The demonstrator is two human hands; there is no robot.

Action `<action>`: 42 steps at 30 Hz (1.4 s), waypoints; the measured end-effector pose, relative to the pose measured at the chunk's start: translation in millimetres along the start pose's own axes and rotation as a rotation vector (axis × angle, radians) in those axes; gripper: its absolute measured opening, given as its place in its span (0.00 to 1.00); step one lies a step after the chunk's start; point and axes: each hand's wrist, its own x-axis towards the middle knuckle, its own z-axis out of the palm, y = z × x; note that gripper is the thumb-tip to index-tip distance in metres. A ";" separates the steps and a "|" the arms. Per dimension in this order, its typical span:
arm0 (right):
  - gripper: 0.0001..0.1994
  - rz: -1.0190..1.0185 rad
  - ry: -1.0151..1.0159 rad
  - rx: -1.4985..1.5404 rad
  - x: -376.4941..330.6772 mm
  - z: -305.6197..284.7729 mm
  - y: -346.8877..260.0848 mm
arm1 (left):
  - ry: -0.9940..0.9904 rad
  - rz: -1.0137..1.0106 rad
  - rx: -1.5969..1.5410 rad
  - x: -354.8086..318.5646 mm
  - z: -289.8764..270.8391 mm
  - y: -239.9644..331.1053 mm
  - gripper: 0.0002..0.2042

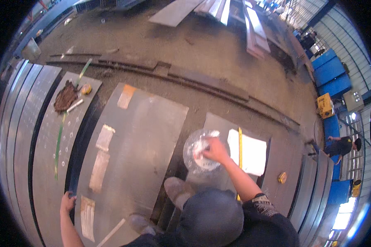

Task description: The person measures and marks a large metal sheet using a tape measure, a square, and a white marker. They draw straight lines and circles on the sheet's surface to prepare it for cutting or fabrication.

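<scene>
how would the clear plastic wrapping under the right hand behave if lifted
The clear plastic wrapping would probably be floppy, since its film looks thin and crinkled. It may slide easily, as the metal plate beneath looks smooth. Its weight is uncertain: the right hand partly hides the white material there.

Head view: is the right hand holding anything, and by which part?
The right hand is at the crumpled clear plastic; whether its grip holds anything there cannot be told.
</scene>
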 end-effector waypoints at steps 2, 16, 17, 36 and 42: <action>0.44 -0.194 -0.246 -0.286 3.5 0.2 5.1 | 0.024 -0.043 0.002 1.5 -1.4 -24.2 0.22; 0.50 -0.255 -0.268 -0.594 5.5 -7.2 -13.6 | -0.031 -0.066 -0.082 31.9 8.6 -10.6 0.21; 0.50 -0.187 -0.240 -0.569 3.5 -1.3 -18.5 | -0.040 -0.068 -0.072 32.5 9.2 -9.7 0.21; 0.53 0.182 -0.227 -0.260 -4.8 15.5 -44.5 | -0.051 -0.122 0.076 17.4 4.6 -4.3 0.25; 0.53 -0.085 -0.144 -0.449 -38.3 56.8 -45.4 | -0.041 -0.080 0.032 17.3 5.7 19.8 0.24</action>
